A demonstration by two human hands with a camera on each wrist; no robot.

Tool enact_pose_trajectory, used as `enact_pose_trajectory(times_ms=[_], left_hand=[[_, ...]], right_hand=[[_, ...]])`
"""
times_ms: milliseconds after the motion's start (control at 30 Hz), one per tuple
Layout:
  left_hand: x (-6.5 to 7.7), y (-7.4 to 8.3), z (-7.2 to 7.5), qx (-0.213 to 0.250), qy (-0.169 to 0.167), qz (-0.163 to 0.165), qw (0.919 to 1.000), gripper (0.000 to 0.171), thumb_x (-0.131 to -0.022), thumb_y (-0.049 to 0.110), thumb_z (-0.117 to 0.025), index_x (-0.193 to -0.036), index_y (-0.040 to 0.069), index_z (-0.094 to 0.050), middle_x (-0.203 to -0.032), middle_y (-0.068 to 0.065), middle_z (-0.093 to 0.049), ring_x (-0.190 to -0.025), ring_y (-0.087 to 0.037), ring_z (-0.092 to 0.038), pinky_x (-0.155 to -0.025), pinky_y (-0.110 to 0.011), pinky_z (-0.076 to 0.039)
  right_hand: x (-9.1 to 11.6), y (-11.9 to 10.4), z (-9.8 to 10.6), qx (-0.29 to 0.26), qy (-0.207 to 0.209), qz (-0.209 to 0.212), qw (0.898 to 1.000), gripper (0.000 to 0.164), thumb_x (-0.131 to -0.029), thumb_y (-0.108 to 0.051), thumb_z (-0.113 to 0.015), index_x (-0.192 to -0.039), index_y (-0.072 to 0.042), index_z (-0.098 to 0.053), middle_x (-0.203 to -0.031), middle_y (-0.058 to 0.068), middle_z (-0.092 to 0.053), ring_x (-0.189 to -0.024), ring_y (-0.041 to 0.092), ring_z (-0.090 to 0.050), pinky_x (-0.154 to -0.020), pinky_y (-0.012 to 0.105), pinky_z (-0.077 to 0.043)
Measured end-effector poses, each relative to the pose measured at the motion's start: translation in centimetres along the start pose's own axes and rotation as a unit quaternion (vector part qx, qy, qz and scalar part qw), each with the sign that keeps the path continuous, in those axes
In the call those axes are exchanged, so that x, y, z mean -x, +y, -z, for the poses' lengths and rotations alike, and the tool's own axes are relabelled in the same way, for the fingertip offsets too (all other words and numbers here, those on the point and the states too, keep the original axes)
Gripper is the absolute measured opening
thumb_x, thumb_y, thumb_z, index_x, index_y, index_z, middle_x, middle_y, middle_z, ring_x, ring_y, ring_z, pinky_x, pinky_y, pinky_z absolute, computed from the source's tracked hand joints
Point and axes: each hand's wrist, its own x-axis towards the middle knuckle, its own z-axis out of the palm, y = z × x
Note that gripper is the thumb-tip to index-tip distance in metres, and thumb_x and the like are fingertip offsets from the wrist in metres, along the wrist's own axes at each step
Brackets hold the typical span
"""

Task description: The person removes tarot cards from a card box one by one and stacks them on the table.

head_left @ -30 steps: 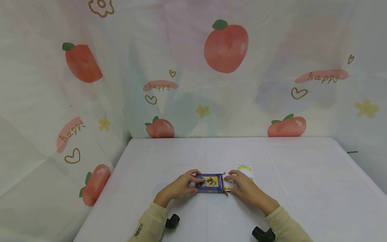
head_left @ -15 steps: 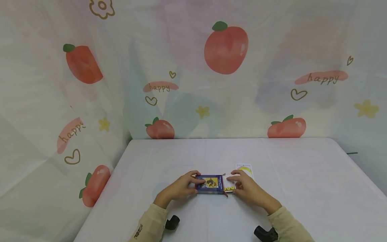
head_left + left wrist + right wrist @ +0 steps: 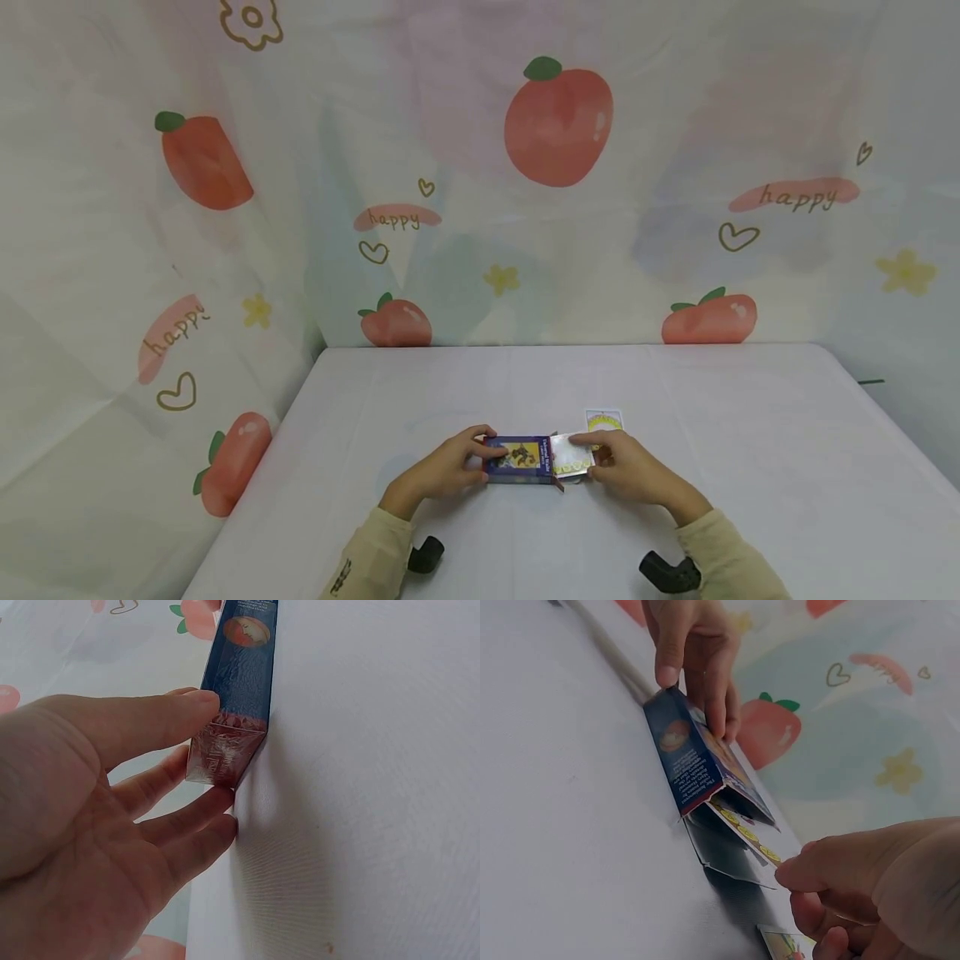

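Observation:
A dark blue card box (image 3: 525, 456) with a yellow picture lies flat on the white table. My left hand (image 3: 442, 471) grips its left end, thumb on the near side and a finger on the top; in the left wrist view the thumb (image 3: 157, 720) presses the blue side beside the box's reddish end. From the open right end a white card (image 3: 570, 455) with a yellow-patterned edge sticks out. My right hand (image 3: 636, 468) pinches its outer end, as the right wrist view of the card (image 3: 742, 832) also shows. An unfolded flap (image 3: 720, 851) hangs at the box's opening.
Another card (image 3: 603, 419) with a yellow arc lies on the table behind my right hand, partly covered by it. The white table (image 3: 420, 379) meets a fruit-printed cloth backdrop (image 3: 465, 275) at its back edge. Black wrist devices (image 3: 667, 572) sit by both sleeves.
My right hand has moved to the right, drawing the white card farther out of the box. The left hand and the box have stayed about where they were.

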Motion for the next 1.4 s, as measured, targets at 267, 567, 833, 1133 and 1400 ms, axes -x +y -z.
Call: enact_pose_trajectory(times_ms=[267, 567, 833, 1133, 1400], left_hand=[[0.0, -0.1, 0.1, 0.003, 0.001, -0.006, 1.0000, 0.044, -0.094, 0.008, -0.070, -0.137, 0.020, -0.065, -0.154, -0.004, -0.044, -0.148, -0.030, -0.038, -0.121, -0.053, -0.035], [0.0, -0.2, 0.1, 0.000, -0.001, -0.011, 0.9999, 0.045, -0.094, 0.008, -0.070, -0.137, 0.020, -0.065, -0.154, -0.005, -0.043, -0.148, -0.030, -0.038, -0.120, -0.053, -0.035], [0.1, -0.1, 0.1, 0.003, -0.002, -0.008, 1.0000, 0.045, -0.095, 0.007, -0.069, -0.138, 0.019, -0.064, -0.155, -0.005, -0.043, -0.148, -0.031, -0.038, -0.121, -0.053, -0.035], [0.1, -0.1, 0.2, 0.004, 0.000, -0.005, 1.0000, 0.045, -0.095, 0.008, -0.069, -0.138, 0.020, -0.064, -0.155, -0.005, -0.043, -0.148, -0.031, -0.038, -0.120, -0.054, -0.035], [0.1, -0.1, 0.1, 0.009, 0.000, -0.003, 1.0000, 0.045, -0.094, 0.007, -0.069, -0.137, 0.019, -0.065, -0.155, -0.006, -0.043, -0.148, -0.031, -0.038, -0.120, -0.053, -0.035]], right_hand=[[0.1, -0.1, 0.7, -0.009, 0.024, -0.006, 1.000, 0.039, -0.087, -0.006, -0.068, -0.125, 0.006, -0.067, -0.117, 0.024, -0.068, -0.079, 0.006, -0.055, -0.068, 0.021, -0.048], [0.3, -0.2, 1.2, -0.023, 0.067, -0.045, 0.996, 0.043, -0.086, 0.002, -0.068, -0.128, 0.003, -0.066, -0.135, 0.029, -0.059, -0.088, 0.017, -0.058, -0.067, 0.020, -0.050], [0.3, -0.5, 1.5, -0.056, 0.103, -0.042, 0.992, 0.047, -0.089, 0.008, -0.057, -0.135, 0.006, -0.059, -0.136, 0.031, -0.056, -0.082, 0.014, -0.055, -0.060, 0.020, -0.047], [0.2, -0.4, 1.7, -0.030, 0.169, -0.047, 0.984, 0.032, -0.098, 0.004, -0.052, -0.126, 0.002, -0.067, -0.118, 0.022, -0.068, -0.080, 0.010, -0.053, -0.062, 0.020, -0.046], [0.2, -0.3, 1.7, -0.060, 0.231, -0.043, 0.970, 0.034, -0.102, 0.006, -0.044, -0.130, 0.004, -0.064, -0.132, 0.030, -0.060, -0.066, 0.010, -0.059, -0.056, 0.021, -0.050]])
